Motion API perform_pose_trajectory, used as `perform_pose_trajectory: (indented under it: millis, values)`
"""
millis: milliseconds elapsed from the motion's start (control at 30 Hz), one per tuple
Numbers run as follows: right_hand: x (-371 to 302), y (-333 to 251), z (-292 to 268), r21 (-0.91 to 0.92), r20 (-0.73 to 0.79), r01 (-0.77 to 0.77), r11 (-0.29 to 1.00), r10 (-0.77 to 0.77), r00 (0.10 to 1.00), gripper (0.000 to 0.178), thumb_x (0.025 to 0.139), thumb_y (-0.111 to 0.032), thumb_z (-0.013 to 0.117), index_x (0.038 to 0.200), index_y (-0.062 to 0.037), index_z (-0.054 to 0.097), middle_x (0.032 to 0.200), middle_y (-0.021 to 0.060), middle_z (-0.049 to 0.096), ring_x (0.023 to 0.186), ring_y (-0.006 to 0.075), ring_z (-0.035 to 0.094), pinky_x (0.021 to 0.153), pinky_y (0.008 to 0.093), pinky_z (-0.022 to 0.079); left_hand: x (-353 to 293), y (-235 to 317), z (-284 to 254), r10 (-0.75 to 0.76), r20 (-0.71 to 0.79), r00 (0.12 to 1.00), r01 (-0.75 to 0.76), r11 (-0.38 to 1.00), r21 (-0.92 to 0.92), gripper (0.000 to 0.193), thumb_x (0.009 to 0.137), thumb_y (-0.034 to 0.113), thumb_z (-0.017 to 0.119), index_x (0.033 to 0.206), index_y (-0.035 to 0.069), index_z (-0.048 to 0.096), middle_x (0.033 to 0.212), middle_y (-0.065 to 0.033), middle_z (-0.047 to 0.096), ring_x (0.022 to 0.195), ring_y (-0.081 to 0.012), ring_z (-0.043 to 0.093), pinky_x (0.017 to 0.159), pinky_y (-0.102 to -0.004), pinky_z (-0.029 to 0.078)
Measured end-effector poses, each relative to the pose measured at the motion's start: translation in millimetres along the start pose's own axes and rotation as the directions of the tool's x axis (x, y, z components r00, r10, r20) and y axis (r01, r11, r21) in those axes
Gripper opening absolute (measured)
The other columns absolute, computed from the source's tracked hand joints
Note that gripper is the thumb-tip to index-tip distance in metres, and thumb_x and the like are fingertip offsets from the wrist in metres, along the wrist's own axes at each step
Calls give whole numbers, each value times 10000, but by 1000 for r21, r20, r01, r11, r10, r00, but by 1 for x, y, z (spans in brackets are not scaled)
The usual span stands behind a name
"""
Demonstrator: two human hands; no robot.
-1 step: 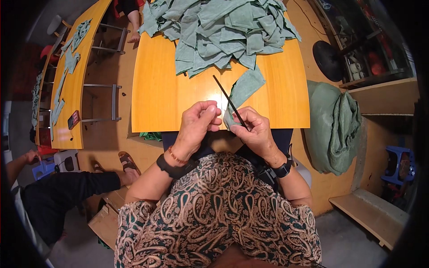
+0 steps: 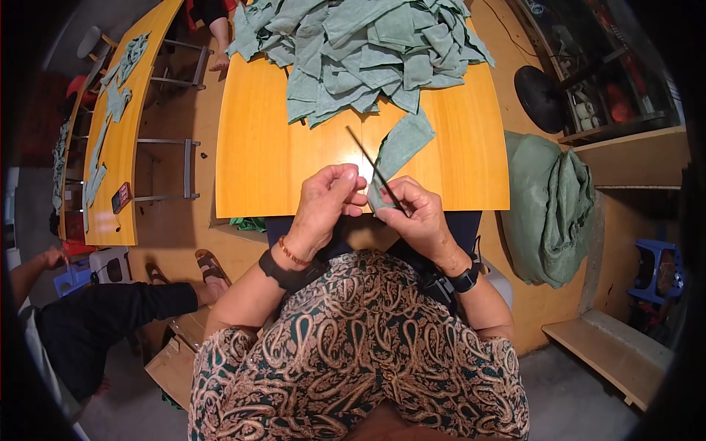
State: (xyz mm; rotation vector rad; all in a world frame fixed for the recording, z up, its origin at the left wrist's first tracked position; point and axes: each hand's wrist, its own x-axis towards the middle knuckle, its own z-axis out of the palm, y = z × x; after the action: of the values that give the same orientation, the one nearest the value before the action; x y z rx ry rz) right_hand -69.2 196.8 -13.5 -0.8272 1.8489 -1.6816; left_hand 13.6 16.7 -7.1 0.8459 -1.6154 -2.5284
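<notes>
Head view, centre: right hand (image 2: pixel 421 211) grips thin black rod (image 2: pixel 365 153) beside green cloth strip (image 2: pixel 406 142); left hand (image 2: pixel 325 200) curls, contents unclear

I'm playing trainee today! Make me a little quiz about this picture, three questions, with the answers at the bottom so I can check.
1. Pick one: which hand holds the thin black stick?
A) left
B) right

2. True or false: the cloth pile lies on the table.

3. Fill in the gap: the big green bundle is on the person's ____ side of the table.

Key:
1. B, the right hand.
2. True.
3. right
</notes>
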Motion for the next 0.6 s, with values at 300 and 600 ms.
perform_pose_trajectory:
  millis: [300, 600]
  values:
    - [3, 2, 6, 324, 36, -181, 929, 179, 983, 210, 874, -37, 677, 1063, 35, 620, 864, 6, 606, 588, 20, 496, 515, 176, 404, 16, -10, -12, -94, 6, 996, 94, 993, -76, 191, 918, 58, 621, 1078, -45, 637, 931, -92, 693, 778, -148, 673, 704, -266, 564]
    - [19, 15, -15, 409, -27, -399, 821, 448, 894, 294, 889, -61, 643, 1145, 71, 582, 872, 91, 674, 468, 52, 513, 395, 187, 361, 3, -6, -22, -144, 79, 986, 160, 956, -246, 318, 896, -20, 560, 1208, -79, 577, 1082, -163, 673, 933, -223, 691, 838, -319, 571]
